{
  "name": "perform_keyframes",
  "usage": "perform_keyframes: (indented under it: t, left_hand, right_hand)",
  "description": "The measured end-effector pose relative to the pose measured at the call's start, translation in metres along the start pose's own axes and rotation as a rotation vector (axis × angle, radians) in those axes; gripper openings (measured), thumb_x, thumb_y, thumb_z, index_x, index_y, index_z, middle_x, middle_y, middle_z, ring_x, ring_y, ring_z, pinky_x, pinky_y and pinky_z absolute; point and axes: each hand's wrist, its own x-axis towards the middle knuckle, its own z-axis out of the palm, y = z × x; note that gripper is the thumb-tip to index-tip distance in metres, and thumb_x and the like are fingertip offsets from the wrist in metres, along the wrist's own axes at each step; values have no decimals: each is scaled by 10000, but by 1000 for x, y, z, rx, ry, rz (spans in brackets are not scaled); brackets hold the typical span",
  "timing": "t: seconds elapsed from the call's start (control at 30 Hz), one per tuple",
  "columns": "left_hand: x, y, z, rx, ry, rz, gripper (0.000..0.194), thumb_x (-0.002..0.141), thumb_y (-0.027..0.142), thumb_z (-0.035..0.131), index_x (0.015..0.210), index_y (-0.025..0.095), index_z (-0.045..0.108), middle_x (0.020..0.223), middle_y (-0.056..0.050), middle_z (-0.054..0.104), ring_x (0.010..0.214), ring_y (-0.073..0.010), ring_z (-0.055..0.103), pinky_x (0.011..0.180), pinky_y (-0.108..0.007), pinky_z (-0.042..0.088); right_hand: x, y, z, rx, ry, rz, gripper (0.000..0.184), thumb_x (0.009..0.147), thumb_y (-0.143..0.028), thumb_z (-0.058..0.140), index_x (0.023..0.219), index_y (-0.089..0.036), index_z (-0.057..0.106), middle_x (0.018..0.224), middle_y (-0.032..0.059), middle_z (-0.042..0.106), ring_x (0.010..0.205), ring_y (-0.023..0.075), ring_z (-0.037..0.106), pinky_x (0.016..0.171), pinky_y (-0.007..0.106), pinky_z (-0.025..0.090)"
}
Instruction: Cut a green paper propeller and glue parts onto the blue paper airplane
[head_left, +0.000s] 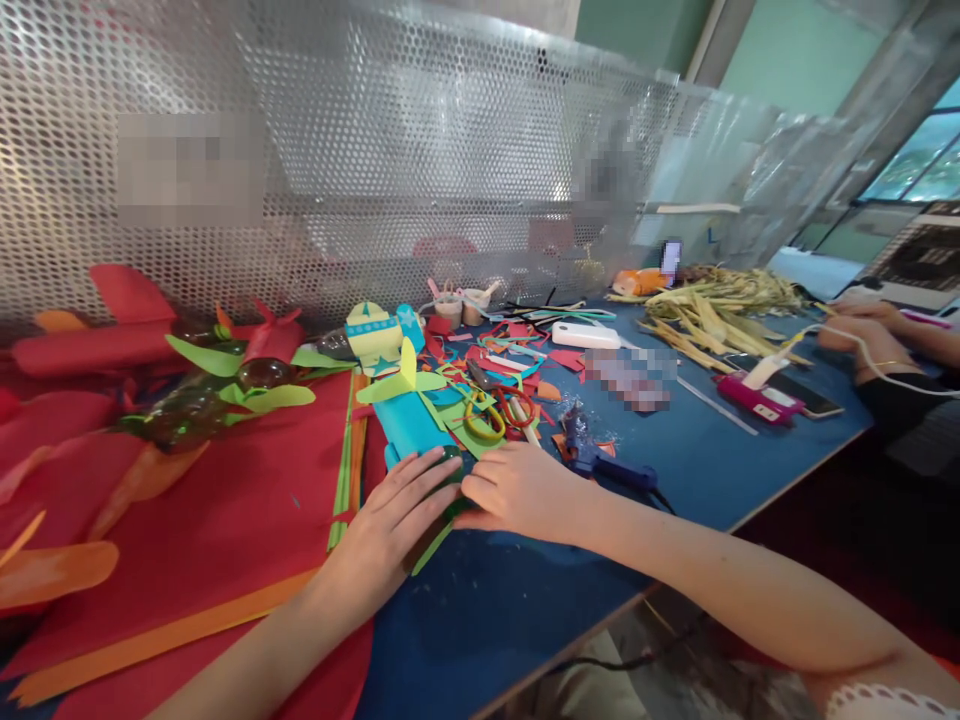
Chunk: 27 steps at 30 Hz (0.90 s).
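A toy plane (pixel 412 415), made from a green plastic bottle wrapped in blue foam sheet with lime-green tail fins, lies on the blue table in front of me. My left hand (pixel 397 515) wraps over its bottle end from the left, fingers close together. On the other side, my right hand (pixel 529 490) has its fingers curled against the same end, where a lime-green strip (pixel 433 548) sticks out below. My fingers partly hide the bottle end. Scissors (pixel 487 415) with yellow and red handles and a dark blue glue gun (pixel 611 465) lie just beyond my right hand.
Red bottle planes (pixel 274 345) and red foam sheets (pixel 225 520) cover the left side. Paper scraps (pixel 517 355), a pink power strip (pixel 761 397), a phone (pixel 806 392) and dried plant strips (pixel 712 310) lie further right. A perforated metal screen (pixel 420 130) stands behind. Another person's arm (pixel 877 345) rests at the right.
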Motion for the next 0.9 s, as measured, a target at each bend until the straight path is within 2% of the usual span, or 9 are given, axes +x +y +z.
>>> perform_keyframes:
  t: [0.13,0.4,0.57,0.67,0.83,0.9]
  left_hand:
    - [1,2,-4,21,-13,14,368,896,75,404,1252,143,467,1264,-129,579,1296,-230,398,1020,-444,414]
    - [-3,1,-3,-76,-20,-29,408,899,94,424,1300,168,423,1315,-128,534,1320,-241,358,1059,-480,353]
    - [2,2,-11,-171,6,-86,401,903,164,470,1299,191,417,1330,-129,513,1325,-269,345,1059,-514,344]
    - [5,2,-18,-195,27,-116,385,915,231,474,1295,192,419,1340,-135,499,1333,-281,327,1065,-520,335]
    - [8,3,-21,-179,41,-111,375,920,198,459,1293,182,424,1340,-134,494,1349,-283,291,1071,-519,326]
    - [8,3,-21,-169,52,-117,377,917,185,461,1293,193,428,1344,-127,490,1351,-287,285,1066,-522,334]
  right_hand:
    - [-1,1,-2,15,-24,-16,474,903,-547,409,752,-132,582,634,32,599,628,164,594,549,276,382]
    - [-3,1,-7,52,-19,-15,404,910,-488,446,768,-133,575,652,38,608,657,174,606,581,275,405]
    - [-3,4,-18,240,-53,117,338,835,-487,577,846,-149,577,747,40,639,706,173,615,625,265,429]
    - [-1,6,-25,360,-43,185,360,794,-490,625,918,-155,581,825,47,651,758,170,621,660,262,442]
    - [3,6,-27,380,29,159,295,905,-418,502,842,-143,590,748,43,641,716,153,613,641,249,422]
    - [3,5,-26,368,32,158,302,884,-433,533,841,-139,587,735,39,637,703,153,610,628,248,411]
